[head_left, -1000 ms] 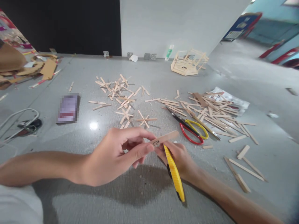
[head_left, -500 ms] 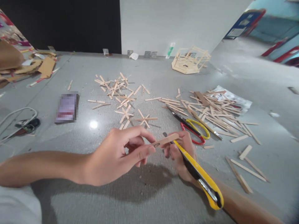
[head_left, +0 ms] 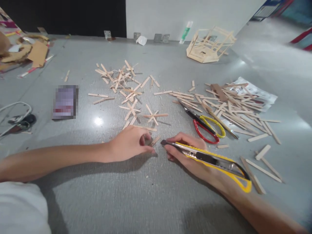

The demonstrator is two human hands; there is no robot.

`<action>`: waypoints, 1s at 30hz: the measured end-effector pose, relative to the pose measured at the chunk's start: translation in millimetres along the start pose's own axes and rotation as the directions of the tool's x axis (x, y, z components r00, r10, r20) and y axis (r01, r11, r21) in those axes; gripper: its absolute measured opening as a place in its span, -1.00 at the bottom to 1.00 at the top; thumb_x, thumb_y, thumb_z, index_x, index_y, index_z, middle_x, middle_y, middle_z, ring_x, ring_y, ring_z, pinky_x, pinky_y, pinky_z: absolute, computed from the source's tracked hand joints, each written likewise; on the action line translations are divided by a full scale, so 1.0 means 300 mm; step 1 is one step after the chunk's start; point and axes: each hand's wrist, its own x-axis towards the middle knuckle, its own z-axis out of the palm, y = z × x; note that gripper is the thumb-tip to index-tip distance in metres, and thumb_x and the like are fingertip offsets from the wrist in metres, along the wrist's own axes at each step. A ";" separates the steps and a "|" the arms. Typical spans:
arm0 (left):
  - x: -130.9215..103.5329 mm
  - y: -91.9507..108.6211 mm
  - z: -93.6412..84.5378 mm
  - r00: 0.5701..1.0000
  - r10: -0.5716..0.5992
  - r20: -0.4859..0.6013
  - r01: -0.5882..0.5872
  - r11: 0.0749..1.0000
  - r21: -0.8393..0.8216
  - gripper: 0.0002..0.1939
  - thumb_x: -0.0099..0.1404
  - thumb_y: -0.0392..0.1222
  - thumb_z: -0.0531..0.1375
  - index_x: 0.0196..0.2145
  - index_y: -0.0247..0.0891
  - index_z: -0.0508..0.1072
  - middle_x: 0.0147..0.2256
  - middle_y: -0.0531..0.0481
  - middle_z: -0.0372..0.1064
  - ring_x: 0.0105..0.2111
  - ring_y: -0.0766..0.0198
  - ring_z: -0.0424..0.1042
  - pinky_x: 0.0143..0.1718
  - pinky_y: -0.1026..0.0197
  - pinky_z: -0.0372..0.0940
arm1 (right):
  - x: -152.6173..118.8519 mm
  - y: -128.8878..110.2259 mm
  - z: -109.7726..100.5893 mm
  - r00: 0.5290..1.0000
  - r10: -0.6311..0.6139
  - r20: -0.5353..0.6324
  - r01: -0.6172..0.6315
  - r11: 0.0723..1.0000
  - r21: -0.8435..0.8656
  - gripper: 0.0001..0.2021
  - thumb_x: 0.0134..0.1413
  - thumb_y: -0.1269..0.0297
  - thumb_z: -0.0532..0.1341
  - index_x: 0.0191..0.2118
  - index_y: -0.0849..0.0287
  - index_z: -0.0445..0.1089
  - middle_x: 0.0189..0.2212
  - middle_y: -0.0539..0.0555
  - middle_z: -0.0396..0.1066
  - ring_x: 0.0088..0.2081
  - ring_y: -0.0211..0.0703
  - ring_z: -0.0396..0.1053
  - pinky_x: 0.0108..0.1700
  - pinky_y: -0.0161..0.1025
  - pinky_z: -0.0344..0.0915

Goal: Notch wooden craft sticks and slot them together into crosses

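Note:
My left hand is low over the grey table, its thumb and fingers closed around a short wooden stick. Another pale stick lies just behind its fingers. To the right, my right hand grips a yellow box cutter, with the blade end pointing left toward the short stick. A small gap separates the blade end from the stick. Star-shaped stick pieces lie beyond my hands.
Scissors with red and yellow handles lie beside a heap of sticks at right. A stick frame and glue tube stand at the back. A pixelated purple object and a cable are at left.
Both hands have lowered toward the table. The stick is now in my left hand only, apart from my right. The cutter has turned flatter, and the view has shifted downward.

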 end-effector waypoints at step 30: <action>0.097 -0.089 -0.049 0.834 0.499 0.237 -0.552 0.772 0.317 -0.50 0.32 0.15 0.35 0.16 0.01 0.53 0.15 -0.16 0.30 0.15 -0.12 0.18 0.11 -0.08 0.05 | 0.037 -0.013 0.030 0.962 -0.246 0.122 0.271 0.923 -0.273 -0.80 0.28 0.25 0.25 -0.40 0.10 0.39 -0.64 -0.10 0.33 -0.64 -0.33 0.22 -0.55 -0.35 0.16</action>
